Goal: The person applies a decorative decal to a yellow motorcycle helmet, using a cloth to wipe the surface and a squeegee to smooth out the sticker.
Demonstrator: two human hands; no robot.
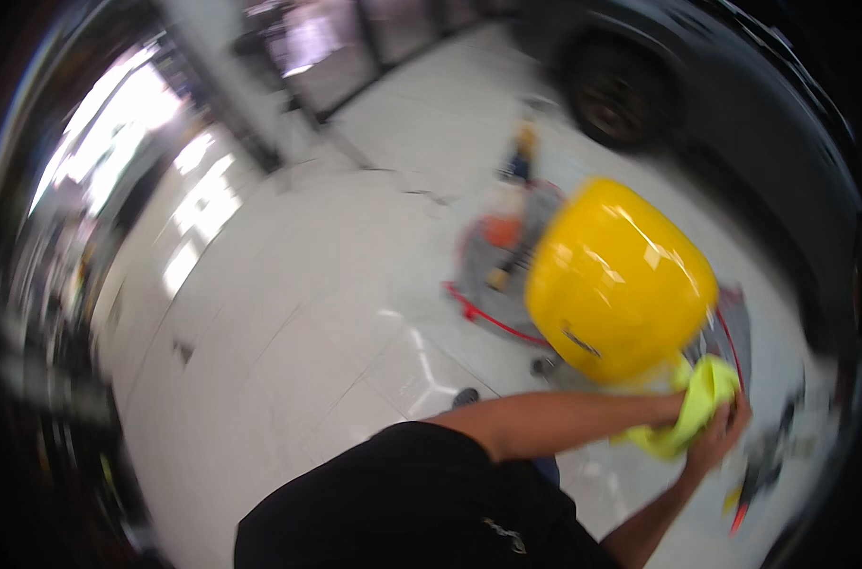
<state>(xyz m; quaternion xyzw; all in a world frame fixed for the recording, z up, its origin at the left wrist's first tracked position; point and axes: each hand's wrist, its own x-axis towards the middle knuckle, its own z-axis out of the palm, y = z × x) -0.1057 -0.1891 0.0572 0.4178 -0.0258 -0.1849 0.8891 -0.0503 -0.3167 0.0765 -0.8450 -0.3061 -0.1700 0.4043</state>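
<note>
A lime-yellow cloth [712, 387] is bunched between my two hands, at the lower right. My left hand [674, 411] is in the cloth, which hides most of its fingers. My right hand [722, 430] grips the cloth's outer side with bent fingers. Just beyond the hands is a glossy yellow rounded shell [619, 284] with a small dark mark near its lower edge. Whether the cloth touches the shell is unclear. Beneath and behind the shell lies a grey mat with a red edge [498, 320].
On the mat are a blurred tool with an orange part [503, 231] and a smaller dark and tan item [498, 279]. A dark vehicle with a wheel [619, 99] stands at upper right. Blurred tools [762, 462] lie at lower right. A pillar [225, 78] rises at upper left.
</note>
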